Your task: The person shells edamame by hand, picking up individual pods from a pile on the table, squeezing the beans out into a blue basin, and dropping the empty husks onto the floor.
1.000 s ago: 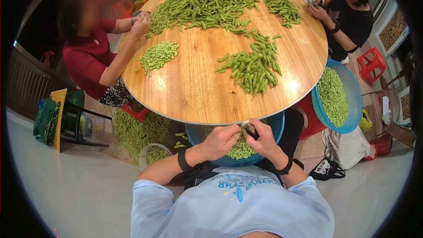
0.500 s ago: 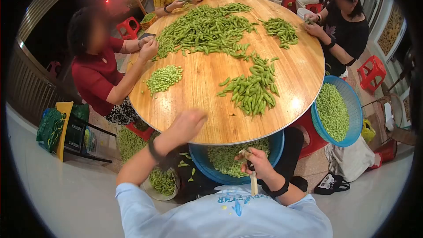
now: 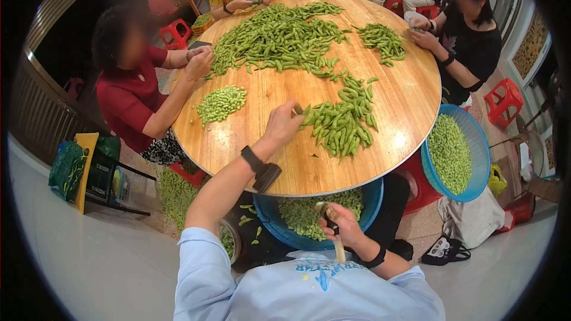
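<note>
My left hand (image 3: 284, 123) reaches out over the round wooden table to the left edge of a small pile of green soybean pods (image 3: 345, 128). Its fingertips are pinched together on a soybean pod (image 3: 306, 113) at that edge. Close to my body, my right hand (image 3: 344, 224) is closed round a small tool with a pale, flat handle (image 3: 339, 251) and a dark part near the fingers; its working end is hard to make out. Below that hand, under the table's edge, sits a blue basket (image 3: 262, 221) of shelled green beans (image 3: 303, 214).
A large heap of pods (image 3: 267, 38) covers the far side of the table (image 3: 267, 160). Shelled beans (image 3: 220, 106) lie at the left. Three people sit round the table. Another blue basket (image 3: 480, 148) stands at the right, near a red stool (image 3: 504, 102).
My left hand has moved forward and right across the table to the small pile and pinched a pod. My right hand with the tool has stayed almost in place.
</note>
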A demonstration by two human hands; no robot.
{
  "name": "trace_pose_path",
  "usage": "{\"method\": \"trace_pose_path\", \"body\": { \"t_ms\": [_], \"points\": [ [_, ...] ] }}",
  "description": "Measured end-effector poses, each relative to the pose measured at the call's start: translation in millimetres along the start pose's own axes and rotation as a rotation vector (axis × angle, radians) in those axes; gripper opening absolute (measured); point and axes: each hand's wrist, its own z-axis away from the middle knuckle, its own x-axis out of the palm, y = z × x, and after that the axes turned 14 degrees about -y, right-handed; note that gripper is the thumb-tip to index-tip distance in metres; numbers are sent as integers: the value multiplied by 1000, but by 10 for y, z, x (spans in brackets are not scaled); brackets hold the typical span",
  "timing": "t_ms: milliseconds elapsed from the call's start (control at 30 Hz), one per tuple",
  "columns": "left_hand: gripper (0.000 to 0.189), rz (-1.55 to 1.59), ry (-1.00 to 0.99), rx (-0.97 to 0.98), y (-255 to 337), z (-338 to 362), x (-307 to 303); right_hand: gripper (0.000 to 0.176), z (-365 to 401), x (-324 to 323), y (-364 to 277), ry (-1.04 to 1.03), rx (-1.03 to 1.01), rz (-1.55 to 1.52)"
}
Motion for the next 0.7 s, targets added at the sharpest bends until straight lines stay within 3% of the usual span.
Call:
{"method": "trace_pose_path", "body": {
  "t_ms": [100, 133, 233, 400, 567, 700],
  "points": [
    [13, 431, -148, 2, 336, 484, 48, 27, -77, -51, -176, -13, -161, 251],
    [13, 666, -221, 3, 447, 672, 96, 28, -91, -9, -286, -4, -231, 263],
    [14, 859, -342, -2, 571, 1060, 308, 30, -209, 180, -433, 64, -357, 83],
    [17, 971, -330, 1, 606, 1262, 488, 36, -248, 141, -366, -44, -306, 0],
    [14, 863, -374, -111, 599, 1302, 454, 40, -231, 132, -378, -111, -291, -11],
    [12, 906, -337, -62, 579, 1321, 517, 42, -218, 83, -352, -151, -291, -36]
  ]
}}
